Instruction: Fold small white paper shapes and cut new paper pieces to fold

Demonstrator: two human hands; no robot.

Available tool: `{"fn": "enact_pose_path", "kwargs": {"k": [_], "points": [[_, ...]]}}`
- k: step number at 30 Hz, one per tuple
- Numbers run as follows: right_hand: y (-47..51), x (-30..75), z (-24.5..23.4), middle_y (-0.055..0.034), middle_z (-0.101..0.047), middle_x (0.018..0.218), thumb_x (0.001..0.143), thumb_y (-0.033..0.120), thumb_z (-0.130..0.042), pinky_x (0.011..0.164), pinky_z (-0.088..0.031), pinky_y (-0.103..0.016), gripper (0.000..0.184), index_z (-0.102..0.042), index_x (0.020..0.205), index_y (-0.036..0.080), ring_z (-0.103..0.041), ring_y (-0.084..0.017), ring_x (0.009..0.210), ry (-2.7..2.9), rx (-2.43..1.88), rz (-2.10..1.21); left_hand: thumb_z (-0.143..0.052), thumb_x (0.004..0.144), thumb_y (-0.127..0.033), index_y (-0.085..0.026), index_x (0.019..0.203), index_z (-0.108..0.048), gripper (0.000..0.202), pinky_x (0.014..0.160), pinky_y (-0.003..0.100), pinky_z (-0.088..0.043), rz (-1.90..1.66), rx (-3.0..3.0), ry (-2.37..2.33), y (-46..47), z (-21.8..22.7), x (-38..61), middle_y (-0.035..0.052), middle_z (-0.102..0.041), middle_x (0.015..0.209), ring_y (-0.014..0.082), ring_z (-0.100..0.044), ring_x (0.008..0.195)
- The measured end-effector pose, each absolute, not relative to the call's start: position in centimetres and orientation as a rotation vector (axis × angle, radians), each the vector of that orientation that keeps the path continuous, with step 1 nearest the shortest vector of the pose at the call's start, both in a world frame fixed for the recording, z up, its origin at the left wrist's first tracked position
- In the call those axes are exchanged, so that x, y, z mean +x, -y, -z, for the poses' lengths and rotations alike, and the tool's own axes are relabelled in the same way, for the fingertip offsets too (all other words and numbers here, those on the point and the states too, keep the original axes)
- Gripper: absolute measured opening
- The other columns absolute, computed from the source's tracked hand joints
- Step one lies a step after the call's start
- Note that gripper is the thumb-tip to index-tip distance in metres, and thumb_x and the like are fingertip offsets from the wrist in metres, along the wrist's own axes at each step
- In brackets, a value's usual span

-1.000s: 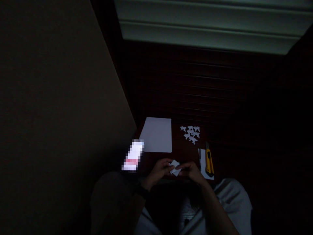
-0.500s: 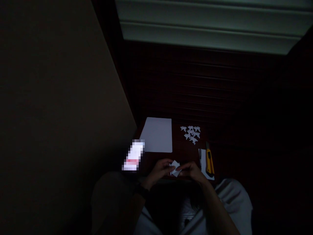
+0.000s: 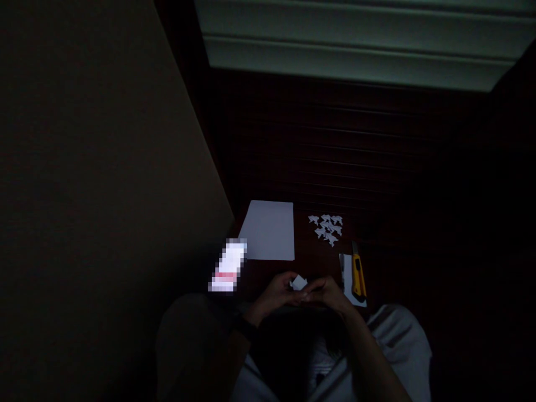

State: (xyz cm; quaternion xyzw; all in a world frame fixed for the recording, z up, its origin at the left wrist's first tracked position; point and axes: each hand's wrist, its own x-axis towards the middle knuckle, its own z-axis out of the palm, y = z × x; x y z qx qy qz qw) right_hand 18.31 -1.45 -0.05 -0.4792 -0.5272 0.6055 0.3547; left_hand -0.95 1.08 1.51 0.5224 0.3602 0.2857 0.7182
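Both hands' fingers [image 3: 302,294] pinching small folded paper [image 3: 298,282], mostly hidden, scene very dark

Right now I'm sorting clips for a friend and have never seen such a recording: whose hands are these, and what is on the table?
There is no machine here: one camera sits on a person's head and looks down at their own two bare hands in a dim room. The left hand and right hand together pinch a small white paper piece between the fingertips, near the front edge of a dark wooden table. On the table lie a white sheet, a cluster of small folded paper shapes, a yellow utility knife, and, at the left, a lit phone screen.
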Motion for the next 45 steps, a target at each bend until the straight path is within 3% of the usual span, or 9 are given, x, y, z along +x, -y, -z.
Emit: {"fn": "enact_pose_path", "kwargs": {"k": [8, 15, 26, 34, 45], "points": [[1.4, 18.2, 0.1, -0.0054, -0.071, 0.077, 0.055, 0.035, -0.079, 0.069, -0.048, -0.03, 0.03, -0.073, 0.077, 0.017, -0.064, -0.019, 0.07, 1.334, -1.259, -1.514, -0.066, 0.07, -0.044, -0.014, 0.105, -0.057, 0.046, 0.058, 0.028, -0.053, -0.669, 1.136, -0.842, -0.8, -1.6, -1.1, 0.008, -0.062, 0.094, 0.0183, -0.062, 0.074], [1.6, 18.1, 0.2, -0.0048, -0.071, 0.074, 0.059, 0.036, -0.077, 0.064, -0.047, -0.027, 0.027, -0.073, 0.077, 0.017, -0.063, -0.018, 0.067, 1.351, -1.262, -1.528, -0.064, 0.07, -0.045, -0.014, 0.092, -0.06, 0.039, 0.05, 0.024, -0.05, -0.661, 1.181, -0.919, -0.8, -0.9, -0.5, 0.0049, -0.061, 0.083, 0.0143, -0.061, 0.064], [1.5, 17.3, -1.7, -0.0045, -0.071, 0.09, 0.071, 0.043, -0.066, 0.082, -0.045, -0.033, 0.029, -0.072, 0.088, 0.02, -0.062, -0.022, 0.087, 1.583, -1.065, -1.586, -0.056, 0.076, -0.033, -0.012, 0.097, -0.062, 0.03, 0.049, 0.023, -0.047, -0.639, 1.185, -0.914, -1.3, -0.8, -0.9, 0.0044, -0.062, 0.078, 0.013, -0.058, 0.06], [1.5, 17.7, -0.1, -0.0043, -0.07, 0.079, 0.068, 0.04, -0.07, 0.072, -0.046, -0.03, 0.023, -0.073, 0.076, 0.018, -0.062, -0.019, 0.075, 1.391, -1.168, -1.443, -0.052, 0.076, -0.025, -0.014, 0.108, -0.058, 0.034, 0.052, 0.025, -0.049, -0.59, 1.151, -0.831, -1.4, -1.2, -1.1, 0.0064, -0.063, 0.084, 0.0133, -0.06, 0.061], [1.6, 17.3, 0.2, -0.0048, -0.071, 0.075, 0.064, 0.041, -0.072, 0.068, -0.046, -0.029, 0.025, -0.072, 0.073, 0.017, -0.062, -0.019, 0.07, 1.269, -1.314, -1.365, -0.052, 0.077, -0.027, -0.014, 0.111, -0.055, 0.036, 0.052, 0.025, -0.049, -0.61, 1.111, -0.871, -1.3, -1.0, -0.8, 0.0064, -0.063, 0.081, 0.0135, -0.06, 0.062]]}}
